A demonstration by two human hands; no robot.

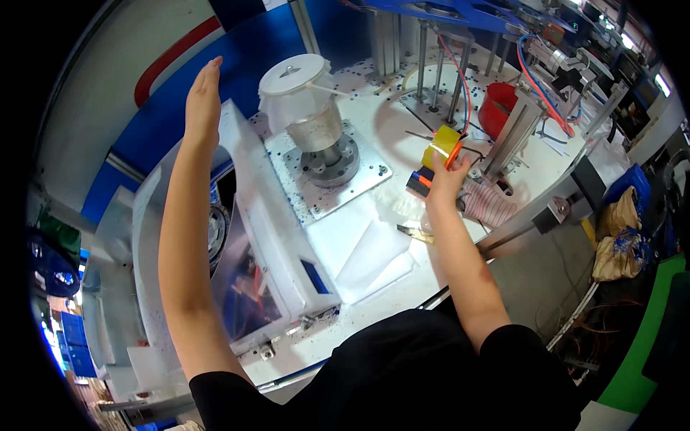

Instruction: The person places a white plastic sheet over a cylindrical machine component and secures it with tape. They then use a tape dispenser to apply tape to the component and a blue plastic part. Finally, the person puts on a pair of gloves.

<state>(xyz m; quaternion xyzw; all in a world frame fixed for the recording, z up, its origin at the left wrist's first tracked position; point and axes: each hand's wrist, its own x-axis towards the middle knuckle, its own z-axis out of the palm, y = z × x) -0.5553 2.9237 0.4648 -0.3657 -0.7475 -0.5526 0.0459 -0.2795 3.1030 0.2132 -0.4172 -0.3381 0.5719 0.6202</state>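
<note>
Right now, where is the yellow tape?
In the head view, the yellow tape is right of centre, at the tips of the right hand, below and left of the red tub.

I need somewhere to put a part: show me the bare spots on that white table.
On the white table, one narrow patch lies between the metal plate and the white sheets; another, lightly speckled, between the lidded canister and the yellow tape roll. It is crowded around the right hand: striped bundle, red container.

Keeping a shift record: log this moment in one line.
left hand: raised, fingers extended; right hand: holding yellow tape roll; white lid: above metal plate
</note>
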